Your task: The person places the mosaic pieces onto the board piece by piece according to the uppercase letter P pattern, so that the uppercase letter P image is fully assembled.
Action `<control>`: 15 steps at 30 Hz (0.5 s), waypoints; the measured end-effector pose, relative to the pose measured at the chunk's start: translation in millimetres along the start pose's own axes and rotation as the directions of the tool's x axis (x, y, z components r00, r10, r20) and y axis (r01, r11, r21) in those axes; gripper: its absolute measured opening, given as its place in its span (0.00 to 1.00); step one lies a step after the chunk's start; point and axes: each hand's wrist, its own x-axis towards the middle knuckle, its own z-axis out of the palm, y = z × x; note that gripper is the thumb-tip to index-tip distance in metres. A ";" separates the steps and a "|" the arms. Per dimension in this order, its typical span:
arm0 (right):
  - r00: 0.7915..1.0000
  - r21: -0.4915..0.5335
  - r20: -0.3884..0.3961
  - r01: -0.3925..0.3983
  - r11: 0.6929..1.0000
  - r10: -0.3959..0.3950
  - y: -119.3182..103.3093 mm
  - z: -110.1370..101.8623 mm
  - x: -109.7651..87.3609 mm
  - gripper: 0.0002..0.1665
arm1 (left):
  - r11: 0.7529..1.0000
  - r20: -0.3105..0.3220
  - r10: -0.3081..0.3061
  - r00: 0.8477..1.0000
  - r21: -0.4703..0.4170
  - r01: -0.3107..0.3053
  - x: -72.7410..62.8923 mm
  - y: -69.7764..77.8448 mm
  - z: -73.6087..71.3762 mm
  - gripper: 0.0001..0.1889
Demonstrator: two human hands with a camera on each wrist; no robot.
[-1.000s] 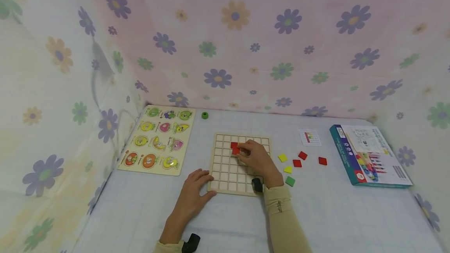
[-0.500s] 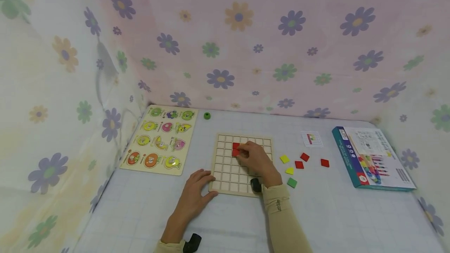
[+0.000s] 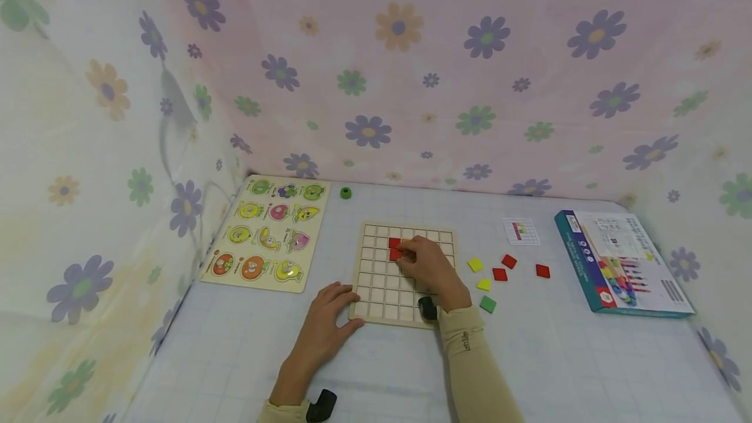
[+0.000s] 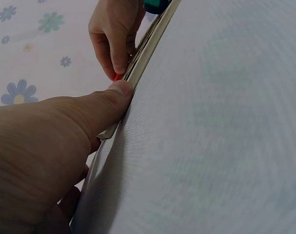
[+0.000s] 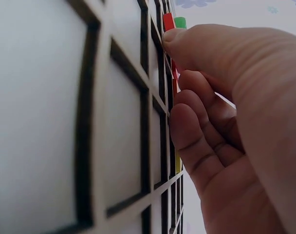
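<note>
A wooden grid board (image 3: 384, 296) lies on the white-covered table in front of me. Two red square tiles show in its upper part, an upper tile (image 3: 394, 243) and a lower tile (image 3: 395, 254), with a sliver of yellow beside the upper one. My right hand (image 3: 431, 269) bends over the board, thumb and fingertip pinching the lower red tile; in the right wrist view the thumb tip meets a red tile (image 5: 168, 22). At the board's near left corner rests my left hand (image 3: 325, 318), thumb (image 4: 120, 90) on the near edge and fingers along the left side.
Right of the board lie several loose tiles: yellow (image 3: 474, 265), red (image 3: 543, 271) and green (image 3: 487, 304). A pattern card (image 3: 521, 232) and a box (image 3: 625, 266) are farther right. A fruit puzzle board (image 3: 267, 234) and a green ring (image 3: 346, 193) sit at the back left.
The lower red tile has turned slightly and now lines up more squarely under the upper one. Both hands stay almost in place; the head view has shifted slightly.
</note>
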 end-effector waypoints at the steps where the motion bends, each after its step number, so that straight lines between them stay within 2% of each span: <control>1: 1.000 -0.003 0.003 0.000 1.000 0.000 0.2 0.1 0.4 0.18 | 1.000 0.001 -0.002 1.000 -0.001 0.002 0.2 0.1 -0.2 0.22; 15: 1.000 -0.012 0.018 -0.002 1.000 0.003 1.1 1.2 1.9 0.20 | 1.000 0.002 -0.017 1.000 -0.001 0.017 -0.1 1.0 -0.2 0.22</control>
